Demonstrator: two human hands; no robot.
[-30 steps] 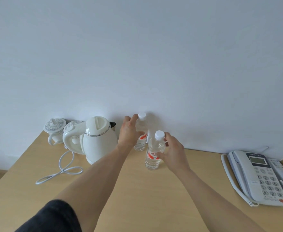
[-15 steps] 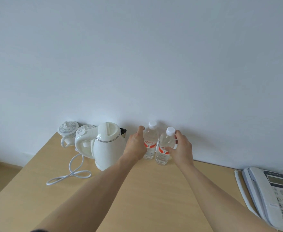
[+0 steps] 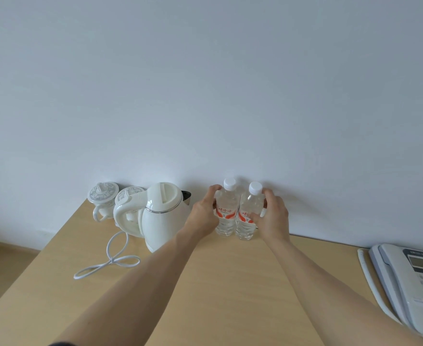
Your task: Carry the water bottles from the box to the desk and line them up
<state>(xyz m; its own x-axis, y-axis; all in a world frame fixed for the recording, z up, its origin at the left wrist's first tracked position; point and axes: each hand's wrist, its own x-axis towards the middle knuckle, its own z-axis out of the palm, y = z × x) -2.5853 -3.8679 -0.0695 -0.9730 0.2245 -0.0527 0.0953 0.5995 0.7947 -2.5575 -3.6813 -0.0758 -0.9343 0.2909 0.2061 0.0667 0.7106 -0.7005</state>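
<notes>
Bottles (image 3: pixel 226 211) now touching at wall; both hands (image 3: pixel 203 216) gripping them, wooden desk (image 3: pixel 230 283).

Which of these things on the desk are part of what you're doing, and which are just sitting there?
Part of the job:
left bottle, in the left hand
right bottle, in the right hand
desk

Just sitting there:
kettle
lidded cups
telephone

red characters on left bottle (image 3: pixel 226 213) label (too blurred to read)

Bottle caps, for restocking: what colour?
White on both bottle caps, clearest in the head view.
</notes>
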